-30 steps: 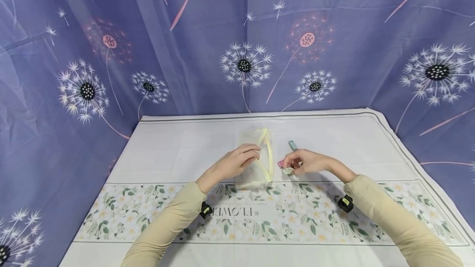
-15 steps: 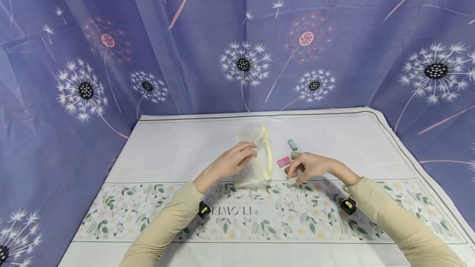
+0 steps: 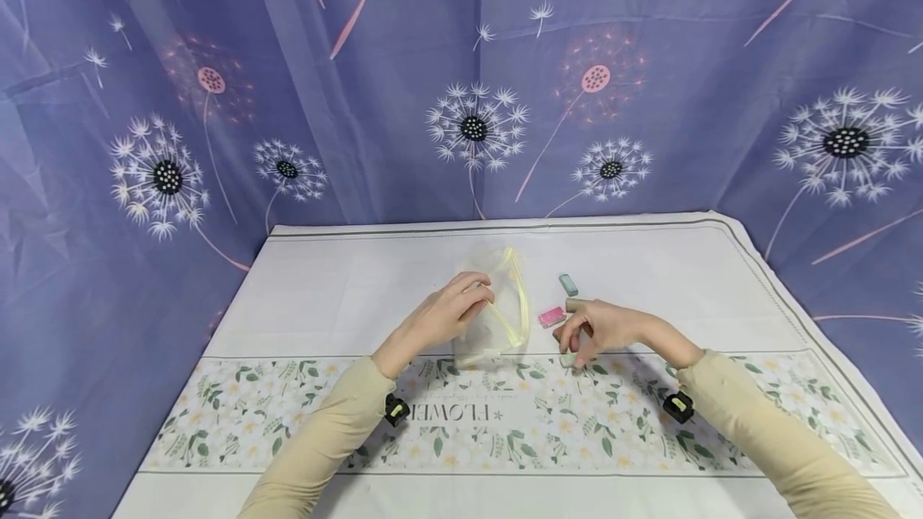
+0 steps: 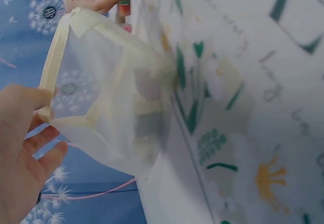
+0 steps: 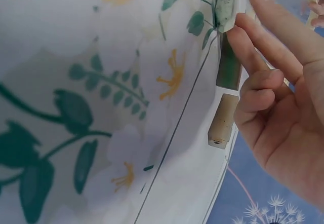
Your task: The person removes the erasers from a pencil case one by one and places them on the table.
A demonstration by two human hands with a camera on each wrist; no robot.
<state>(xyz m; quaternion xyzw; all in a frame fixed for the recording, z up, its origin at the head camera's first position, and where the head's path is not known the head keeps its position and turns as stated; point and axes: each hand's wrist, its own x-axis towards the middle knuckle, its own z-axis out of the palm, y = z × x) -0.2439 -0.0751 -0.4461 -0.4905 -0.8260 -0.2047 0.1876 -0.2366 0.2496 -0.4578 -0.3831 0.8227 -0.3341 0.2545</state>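
A see-through mesh pouch [image 3: 479, 347] with a pale yellow zip edge [image 3: 522, 299] stands at the middle of the table. My left hand [image 3: 450, 311] pinches the zip edge and holds the mouth apart; pinkish and grey shapes show through the mesh in the left wrist view. To its right, my right hand [image 3: 606, 325] is low over the table. Its fingertips are right at a pale green block [image 5: 225, 6], with the thumb a little apart from it. A dark green block [image 5: 229, 64] and a tan block [image 5: 223, 120] lie beside the fingers.
A pink block [image 3: 551, 316] lies between the pouch and the right hand, and a teal block [image 3: 568, 284] lies farther back. The white tablecloth [image 3: 360, 279] has a floral band [image 3: 288, 415] in front. A purple dandelion curtain [image 3: 389, 102] hangs behind.
The right hand has moved toward the front with the pale green block, its thumb now apart from it. The pink, teal and tan blocks have come into fuller view. The left hand has shifted slightly left.
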